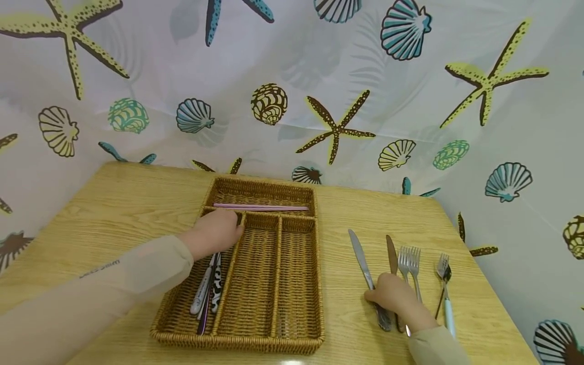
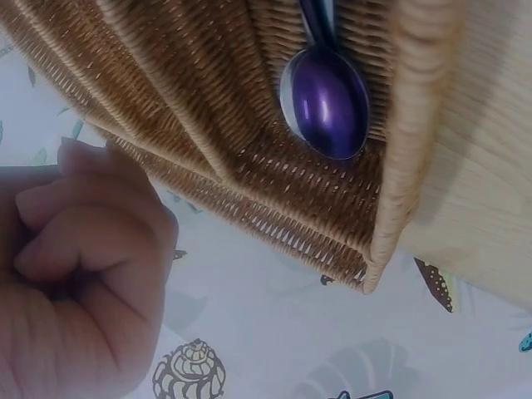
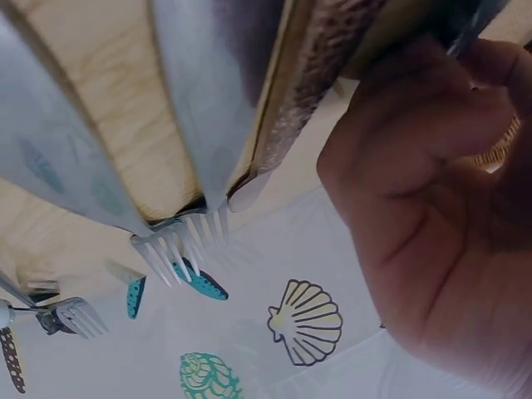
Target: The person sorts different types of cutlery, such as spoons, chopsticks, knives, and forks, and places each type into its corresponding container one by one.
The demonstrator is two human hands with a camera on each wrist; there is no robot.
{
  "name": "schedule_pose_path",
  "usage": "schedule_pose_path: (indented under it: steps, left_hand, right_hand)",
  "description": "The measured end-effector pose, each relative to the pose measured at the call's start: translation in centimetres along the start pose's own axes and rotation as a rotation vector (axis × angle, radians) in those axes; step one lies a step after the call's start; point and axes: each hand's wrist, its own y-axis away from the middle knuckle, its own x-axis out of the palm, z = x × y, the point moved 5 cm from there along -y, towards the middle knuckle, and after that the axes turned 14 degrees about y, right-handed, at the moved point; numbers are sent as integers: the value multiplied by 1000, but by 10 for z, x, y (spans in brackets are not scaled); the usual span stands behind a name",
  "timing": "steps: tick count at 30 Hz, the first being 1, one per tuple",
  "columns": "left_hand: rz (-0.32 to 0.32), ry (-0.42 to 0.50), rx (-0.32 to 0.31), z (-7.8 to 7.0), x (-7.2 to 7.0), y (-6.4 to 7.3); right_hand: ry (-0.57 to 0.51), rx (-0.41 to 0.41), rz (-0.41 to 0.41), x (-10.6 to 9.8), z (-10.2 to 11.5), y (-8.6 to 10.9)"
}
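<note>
My left hand (image 1: pixel 215 234) is over the back end of the left compartment of a wicker cutlery tray (image 1: pixel 237 342). Its fingers are loosely curled with nothing visible in them. Below it in that compartment lie several spoons, one with a purple bowl (image 2: pixel 332 104) and one with a black-and-white handle (image 1: pixel 216 291). On the table right of the tray, my right hand (image 1: pixel 394 294) pinches a table knife (image 1: pixel 359 253) between thumb and fingers. A second knife (image 1: pixel 391 251) and two forks (image 1: pixel 409 261) lie close beside that hand.
Pink chopsticks (image 1: pixel 260 207) lie across the tray's back compartment. Farther right on the table are a fork with a light blue handle (image 1: pixel 449 314) and a dark spoon (image 1: pixel 447 274). A patterned cloth (image 1: pixel 255 66) hangs behind the table.
</note>
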Motion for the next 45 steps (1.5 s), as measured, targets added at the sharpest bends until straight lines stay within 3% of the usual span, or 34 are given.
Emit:
schedule_pose_path:
  steps: [5, 9, 13, 21, 26, 34, 45]
  left_hand:
    - [10, 32, 1, -8, -3, 3]
    - [5, 52, 12, -12, -5, 4]
    - [4, 106, 28, -12, -5, 3]
    - [50, 246, 36, -15, 1, -2]
    - [57, 254, 36, -21, 5, -5]
    - [80, 279, 24, -29, 9, -7]
    - [84, 276, 60, -44, 14, -7]
  right_hand:
    - [-127, -70, 40, -1, -6, -3]
    - [-318, -151, 134, 0, -9, -2]
    - [-522, -166, 239, 4, -11, -2]
    - [-812, -237, 347, -3, 5, 7]
    - [-857, -298, 348, -12, 24, 14]
    - [-877, -333, 334, -24, 49, 23]
    - [-853, -351, 307, -30, 87, 27]
